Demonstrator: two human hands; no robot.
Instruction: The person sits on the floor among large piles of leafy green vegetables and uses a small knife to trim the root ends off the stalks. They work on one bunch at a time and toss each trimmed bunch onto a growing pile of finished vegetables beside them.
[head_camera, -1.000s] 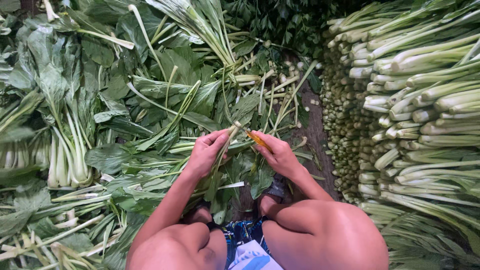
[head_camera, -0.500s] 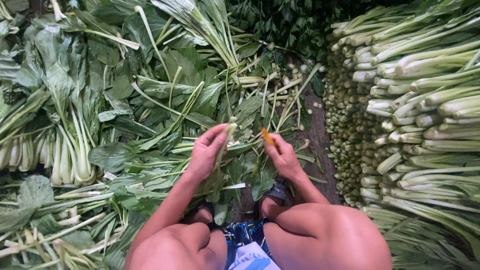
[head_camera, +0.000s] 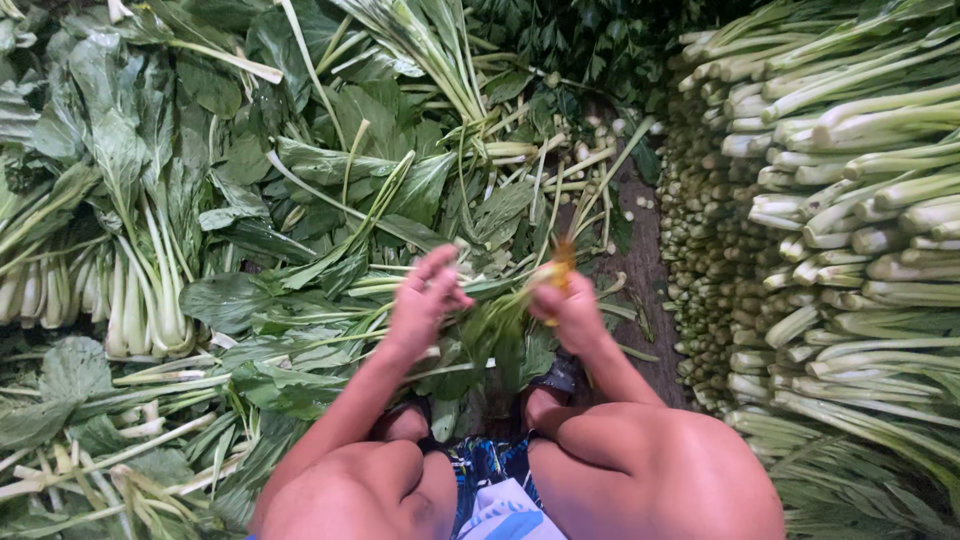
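The person squats low, knees wide, so both hands can work just above the ground between the piles. The left hand (head_camera: 425, 300) is partly open, fingers loosely curled around the pale stalk end of a leafy green plant (head_camera: 490, 330), steadying it so its leaves hang down between the knees. The right hand (head_camera: 572, 312) is closed on a small orange-handled tool (head_camera: 562, 262), most likely a short knife; the blade is blurred and cannot be made out. The tool sits close to the stalk end of the plant, which lies across the gap between the two hands, well within reach of both.

To the left lies a loose heap of greens (head_camera: 150, 230) with white stems and broad dark leaves, tumbled at all angles, some stalks pointing up and some sideways. To the right stands a neat stack of greens (head_camera: 850, 220), all laid the same way with cut ends facing the person, so the stems line up in rows. A strip of bare dark ground (head_camera: 645, 290) runs between the heap and the stack, sprinkled with small pale trimmings (head_camera: 600, 130). The feet rest in sandals (head_camera: 560, 378) among fallen leaves
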